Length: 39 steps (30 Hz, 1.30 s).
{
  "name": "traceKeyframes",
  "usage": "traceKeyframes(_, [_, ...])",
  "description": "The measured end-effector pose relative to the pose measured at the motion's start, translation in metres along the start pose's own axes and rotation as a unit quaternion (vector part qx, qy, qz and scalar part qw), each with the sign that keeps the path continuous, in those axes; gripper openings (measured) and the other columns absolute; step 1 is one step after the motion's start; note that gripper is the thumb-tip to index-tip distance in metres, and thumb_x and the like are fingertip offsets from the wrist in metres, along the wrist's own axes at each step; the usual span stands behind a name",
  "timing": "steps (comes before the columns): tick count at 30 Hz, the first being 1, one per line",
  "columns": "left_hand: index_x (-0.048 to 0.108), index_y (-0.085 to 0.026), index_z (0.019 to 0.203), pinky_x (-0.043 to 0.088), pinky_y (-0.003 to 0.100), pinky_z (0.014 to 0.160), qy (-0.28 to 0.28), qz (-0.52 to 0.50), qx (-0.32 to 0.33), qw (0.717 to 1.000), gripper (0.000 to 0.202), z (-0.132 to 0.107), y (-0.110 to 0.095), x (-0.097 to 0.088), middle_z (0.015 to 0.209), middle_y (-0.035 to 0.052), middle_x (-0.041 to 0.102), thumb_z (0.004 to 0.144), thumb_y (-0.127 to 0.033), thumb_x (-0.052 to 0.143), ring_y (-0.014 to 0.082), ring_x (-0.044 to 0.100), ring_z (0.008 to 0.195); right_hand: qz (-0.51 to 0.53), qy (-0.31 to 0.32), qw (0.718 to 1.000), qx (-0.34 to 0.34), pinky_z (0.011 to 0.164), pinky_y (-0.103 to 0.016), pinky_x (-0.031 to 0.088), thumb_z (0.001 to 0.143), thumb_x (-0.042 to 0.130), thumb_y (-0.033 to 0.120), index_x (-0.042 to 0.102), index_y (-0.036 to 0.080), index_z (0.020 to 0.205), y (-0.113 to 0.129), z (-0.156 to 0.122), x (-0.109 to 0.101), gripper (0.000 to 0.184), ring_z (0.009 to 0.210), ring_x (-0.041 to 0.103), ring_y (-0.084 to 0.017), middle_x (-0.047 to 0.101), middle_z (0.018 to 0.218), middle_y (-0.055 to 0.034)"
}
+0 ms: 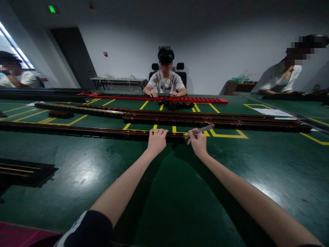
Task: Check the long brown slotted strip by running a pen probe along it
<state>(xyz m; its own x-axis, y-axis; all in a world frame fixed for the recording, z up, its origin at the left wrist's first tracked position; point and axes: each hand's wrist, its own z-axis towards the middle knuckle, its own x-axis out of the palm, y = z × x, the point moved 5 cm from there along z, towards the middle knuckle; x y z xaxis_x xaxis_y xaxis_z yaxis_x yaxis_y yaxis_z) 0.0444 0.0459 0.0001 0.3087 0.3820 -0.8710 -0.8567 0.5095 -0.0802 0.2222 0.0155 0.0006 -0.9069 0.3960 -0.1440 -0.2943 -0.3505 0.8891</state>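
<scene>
My left hand [157,141] grips a long, thin dark strip [102,132] near its right end, with the fingers curled over the far edge. The strip lies across the green table and runs off to the left. In my right hand [198,143] is a slim, pen-like tool [205,128] with a translucent handle, pinched between thumb and fingers. Its handle slants up to the right, and its lower end is close to the right end of the strip. Whether the tip touches the strip I cannot tell.
Beyond my hands lies a bundle of dark strips [218,120]. Farther back, a co-worker's hands rest at a red slotted tray [210,100], near a dark pile [174,104]. More dark strips [23,171] lie at left. Yellow tape [231,136] marks the green table [102,192].
</scene>
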Motion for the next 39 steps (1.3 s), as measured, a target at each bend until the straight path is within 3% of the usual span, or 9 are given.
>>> traceKeyframes(8, [0.059, -0.018, 0.121, 0.033, 0.050, 0.104, 0.001, 0.015, 0.000, 1.000, 0.044, -0.0002, -0.0005, 0.0002, 0.120, 0.0107, 0.064, 0.086, -0.010, 0.034, 0.0260, 0.056, 0.114, 0.030, 0.016, 0.999, 0.024, 0.040, -0.024, 0.043, 0.073, 0.059, 0.063, 0.052, 0.019, 0.073, -0.0048, 0.0027, 0.0020, 0.045, 0.041, 0.053, -0.012, 0.062, 0.060, -0.0018])
traceKeyframes(15, [0.059, -0.018, 0.119, 0.032, 0.049, 0.104, -0.006, 0.019, -0.009, 1.000, 0.043, -0.0009, 0.0015, -0.0007, 0.118, 0.0097, 0.065, 0.084, -0.008, 0.037, 0.0256, 0.055, 0.114, 0.007, 0.062, 0.998, -0.006, 0.042, -0.024, 0.044, 0.076, 0.056, 0.064, 0.054, 0.019, 0.074, 0.0016, -0.0004, 0.0067, 0.045, 0.044, 0.055, -0.012, 0.066, 0.067, -0.0043])
traceKeyframes(21, [0.059, -0.018, 0.119, 0.033, 0.048, 0.104, -0.005, 0.007, -0.015, 1.000, 0.043, -0.0006, 0.0032, 0.0001, 0.118, 0.0098, 0.065, 0.084, -0.008, 0.037, 0.0251, 0.055, 0.115, 0.007, 0.011, 1.000, 0.008, 0.041, -0.024, 0.044, 0.076, 0.055, 0.063, 0.053, 0.019, 0.073, 0.0000, 0.0002, 0.0013, 0.045, 0.042, 0.054, -0.012, 0.063, 0.062, -0.0034])
traceKeyframes(30, [0.061, -0.018, 0.116, 0.034, 0.049, 0.103, -0.022, 0.023, -0.040, 0.999, 0.041, -0.0014, 0.0065, -0.0012, 0.116, 0.0115, 0.066, 0.084, -0.010, 0.037, 0.0265, 0.056, 0.112, 0.015, 0.033, 0.999, 0.008, 0.043, -0.024, 0.045, 0.075, 0.056, 0.065, 0.053, 0.019, 0.075, -0.0015, 0.0002, 0.0023, 0.046, 0.045, 0.055, -0.012, 0.062, 0.063, -0.0025])
traceKeyframes(39, [0.063, -0.019, 0.112, 0.035, 0.048, 0.102, -0.012, 0.016, -0.052, 0.998, 0.039, -0.0013, 0.0067, -0.0036, 0.114, 0.0101, 0.067, 0.085, -0.011, 0.036, 0.0261, 0.057, 0.111, 0.021, 0.014, 1.000, 0.001, 0.040, -0.023, 0.044, 0.077, 0.057, 0.061, 0.052, 0.019, 0.074, -0.0029, 0.0008, 0.0021, 0.043, 0.042, 0.054, -0.011, 0.062, 0.061, -0.0016])
